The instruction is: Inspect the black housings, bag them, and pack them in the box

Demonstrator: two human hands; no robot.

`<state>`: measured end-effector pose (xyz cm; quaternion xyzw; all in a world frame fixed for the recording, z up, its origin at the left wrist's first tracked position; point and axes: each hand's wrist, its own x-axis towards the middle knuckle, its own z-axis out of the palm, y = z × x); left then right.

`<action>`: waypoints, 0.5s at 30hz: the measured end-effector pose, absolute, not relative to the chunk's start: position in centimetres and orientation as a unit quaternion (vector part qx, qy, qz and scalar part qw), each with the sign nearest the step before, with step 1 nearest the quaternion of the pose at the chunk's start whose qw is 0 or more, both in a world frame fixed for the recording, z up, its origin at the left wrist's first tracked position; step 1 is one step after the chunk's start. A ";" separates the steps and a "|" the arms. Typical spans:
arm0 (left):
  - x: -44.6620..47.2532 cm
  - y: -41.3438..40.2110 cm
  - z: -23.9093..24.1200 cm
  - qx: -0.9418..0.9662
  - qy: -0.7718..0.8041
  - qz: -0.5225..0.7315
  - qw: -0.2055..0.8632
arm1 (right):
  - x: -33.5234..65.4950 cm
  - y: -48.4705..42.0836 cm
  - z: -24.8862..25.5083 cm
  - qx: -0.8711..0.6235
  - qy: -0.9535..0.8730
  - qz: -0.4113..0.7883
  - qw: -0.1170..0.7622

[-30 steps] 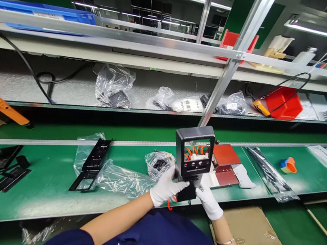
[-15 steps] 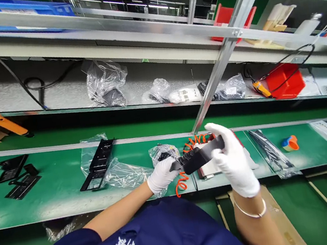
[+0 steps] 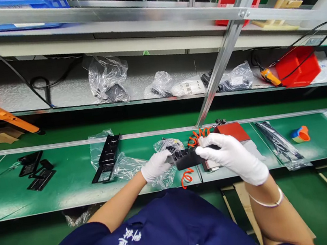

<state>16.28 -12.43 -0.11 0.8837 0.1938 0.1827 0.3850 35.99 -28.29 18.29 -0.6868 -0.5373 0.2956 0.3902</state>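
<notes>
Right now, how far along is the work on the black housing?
Done, it seems: orange wires already run from the black housing. In hand: left hand and right hand both grip that housing above the green belt. Left, probably: the black frame and loose black parts lie untouched.

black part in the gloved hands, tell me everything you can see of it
The black part looks like matte plastic and is seen nearly edge-on, so little of its face shows. It is held over the green bench. The left hand clasps its left end and the right hand covers its right side from above. Coiled orange wires show close above and below it.
</notes>
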 end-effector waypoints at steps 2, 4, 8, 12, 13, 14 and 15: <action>15.3 -11.2 1.2 0.888 0.188 0.123 0.402 | 36.6 -28.5 17.7 -0.668 -0.538 0.346 0.381; 14.4 -10.6 2.2 0.887 0.181 0.047 0.422 | 36.9 -28.8 17.0 -0.650 -0.526 0.401 0.373; 13.0 -10.5 3.1 0.881 0.170 -0.058 0.438 | 36.0 -29.1 15.7 -0.636 -0.474 0.531 0.298; 12.2 -10.9 2.6 0.874 0.161 -0.091 0.449 | 34.5 -29.2 14.1 -0.597 -0.441 0.564 0.362; 12.1 -10.9 2.4 0.871 0.161 -0.098 0.454 | 34.3 -29.3 13.7 -0.592 -0.436 0.560 0.382; 12.0 -11.0 2.2 0.868 0.163 -0.103 0.458 | 34.3 -29.5 13.5 -0.586 -0.432 0.561 0.395; 11.9 -11.0 2.1 0.865 0.167 -0.108 0.460 | 34.3 -29.6 13.3 -0.579 -0.428 0.568 0.399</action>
